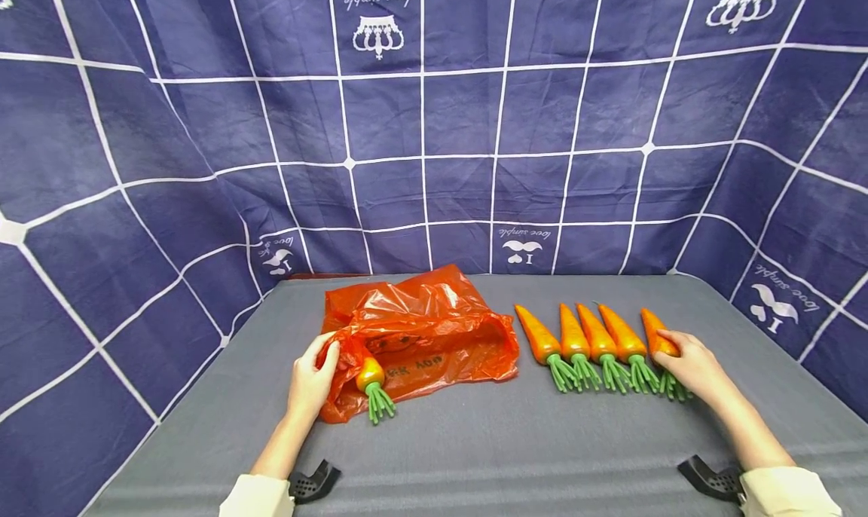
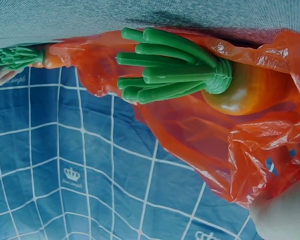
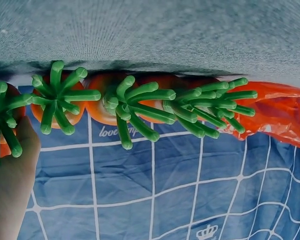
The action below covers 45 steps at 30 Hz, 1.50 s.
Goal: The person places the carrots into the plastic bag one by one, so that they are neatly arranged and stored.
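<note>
A red translucent plastic bag [image 1: 434, 344] lies on its side, its mouth spread toward me. My left hand [image 1: 312, 374] pinches the left edge of that mouth. One toy carrot [image 1: 370, 374] lies partly inside the bag beside this hand, its green stalks [image 2: 175, 70] sticking out. On the right, several toy carrots [image 1: 540, 336] lie in a row, tips pointing away and green tops toward me. My right hand [image 1: 692, 366] grips the rightmost carrot [image 1: 654, 328] near its top end, and the hand covers part of it. In the right wrist view my thumb [image 3: 27, 140] presses against that carrot.
A grey cloth [image 1: 515, 449] covers the table. Blue curtains with white grid lines [image 1: 461, 117] close off the back and both sides. Black wrist mounts [image 1: 315, 481] show near both sleeves. A thin reddish-brown strip [image 1: 325, 276] lies along the back left edge.
</note>
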Available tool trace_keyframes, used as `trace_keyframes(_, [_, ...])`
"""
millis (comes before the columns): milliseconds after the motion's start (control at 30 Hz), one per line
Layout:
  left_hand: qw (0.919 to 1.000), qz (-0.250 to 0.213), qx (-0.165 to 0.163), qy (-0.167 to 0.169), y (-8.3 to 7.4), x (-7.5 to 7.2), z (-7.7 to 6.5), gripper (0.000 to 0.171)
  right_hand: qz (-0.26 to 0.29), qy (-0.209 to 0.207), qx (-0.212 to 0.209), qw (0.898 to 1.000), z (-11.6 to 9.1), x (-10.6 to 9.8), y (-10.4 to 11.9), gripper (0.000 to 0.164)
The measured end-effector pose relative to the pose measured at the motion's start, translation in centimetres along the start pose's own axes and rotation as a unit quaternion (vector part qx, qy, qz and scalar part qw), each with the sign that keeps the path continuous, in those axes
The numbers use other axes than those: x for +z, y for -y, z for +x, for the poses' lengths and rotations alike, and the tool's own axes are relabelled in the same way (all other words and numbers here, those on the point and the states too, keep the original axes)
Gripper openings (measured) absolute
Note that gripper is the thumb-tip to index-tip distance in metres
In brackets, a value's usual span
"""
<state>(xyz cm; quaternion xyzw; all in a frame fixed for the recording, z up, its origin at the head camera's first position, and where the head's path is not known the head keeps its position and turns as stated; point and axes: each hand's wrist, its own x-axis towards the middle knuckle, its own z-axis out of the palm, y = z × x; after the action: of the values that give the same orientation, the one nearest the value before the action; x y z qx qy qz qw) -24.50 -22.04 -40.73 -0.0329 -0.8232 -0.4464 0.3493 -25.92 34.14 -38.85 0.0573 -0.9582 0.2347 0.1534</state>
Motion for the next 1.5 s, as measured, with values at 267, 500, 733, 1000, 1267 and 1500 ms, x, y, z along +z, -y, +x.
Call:
trace_keyframes(267, [0.9999,0.010,0.006,-0.009,-0.1,-0.2,0.1,0.017,0.007,-0.009,-0.009,1.000,0.4,-0.3,0.5,0.048])
trace_keyframes(500, [1.0000,0.008,0.001,-0.002,-0.3,-0.2,0.0,0.017,0.012,-0.021,-0.011,1.000,0.4,-0.9,1.4,0.047])
trace_keyframes(733, [1.0000,0.010,0.000,0.000,-0.3,-0.3,0.0,0.017,0.017,-0.021,-0.017,0.999,0.6,-1.2,2.9,0.048])
trace_keyframes(1000, [0.9999,0.011,0.008,-0.004,-0.1,-0.1,0.0,0.017,0.030,-0.030,-0.042,0.998,0.5,-1.1,4.4,0.046])
trace_keyframes(1267, [0.9999,0.005,0.007,-0.006,-0.1,-0.1,-0.1,0.017,0.048,-0.011,-0.053,0.997,0.3,-1.2,6.5,0.047])
trace_keyframes(1500, [0.9999,0.005,0.007,-0.005,-0.2,-0.1,-0.1,0.017,0.052,-0.010,-0.083,0.995,-0.2,-0.9,8.6,0.046])
